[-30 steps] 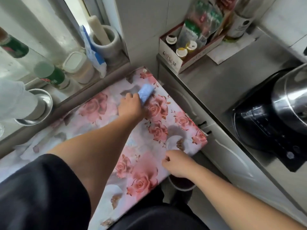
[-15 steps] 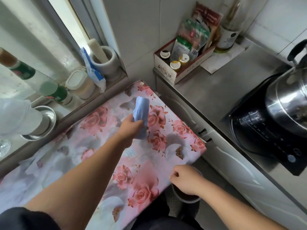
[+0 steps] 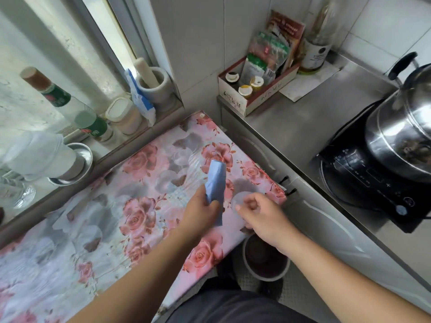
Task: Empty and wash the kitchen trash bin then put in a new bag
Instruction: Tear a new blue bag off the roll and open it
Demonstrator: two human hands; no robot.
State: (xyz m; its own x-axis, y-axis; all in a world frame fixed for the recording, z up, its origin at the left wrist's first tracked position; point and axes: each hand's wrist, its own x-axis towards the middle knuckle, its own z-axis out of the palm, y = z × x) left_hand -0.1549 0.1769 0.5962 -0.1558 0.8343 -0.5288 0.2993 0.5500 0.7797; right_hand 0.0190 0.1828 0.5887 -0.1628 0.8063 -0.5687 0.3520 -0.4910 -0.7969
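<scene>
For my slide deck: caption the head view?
Left hand grips pale blue bag roll above rose-print tabletop; right hand reaches in.

A pale blue roll of bags (image 3: 215,183) stands out against a bench (image 3: 70,264) covered in a floral cloth of pink and red roses on a grey-white ground. The bin (image 3: 265,262) on the floor is dark brown inside with a pale rim. On the sill, a clear bottle (image 3: 63,101) carries green labels with red marks beside a white mortar (image 3: 156,87). A white-and-maroon box (image 3: 251,94) sits on the grey steel counter (image 3: 303,127), near a black cooker (image 3: 373,180) and a silver pot (image 3: 403,134).
</scene>
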